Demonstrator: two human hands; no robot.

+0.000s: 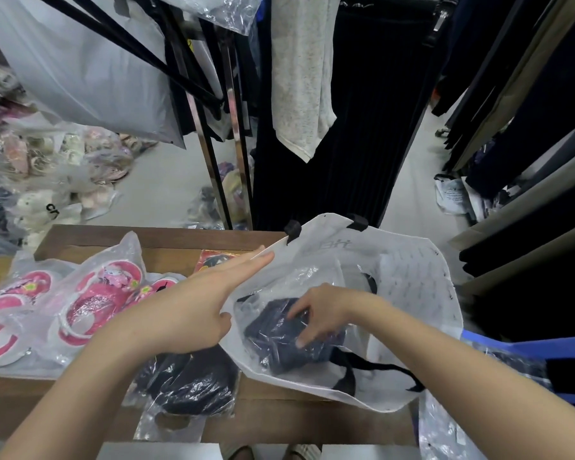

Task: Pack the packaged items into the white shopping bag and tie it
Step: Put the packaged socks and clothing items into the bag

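Note:
The white shopping bag with black handles lies open at the table's right end. Inside it sits a dark garment in clear plastic; my right hand is down in the bag, fingers curled on that package. My left hand lies flat along the bag's left rim, fingers straight, thumb against the edge, holding the mouth apart. On the table wait a black item in clear plastic and packs of pink slippers.
The wooden table carries a red printed packet behind my left hand. Hanging clothes and a chrome rack stand beyond it. Bagged goods pile up at the left. A blue plastic stool sits at the right.

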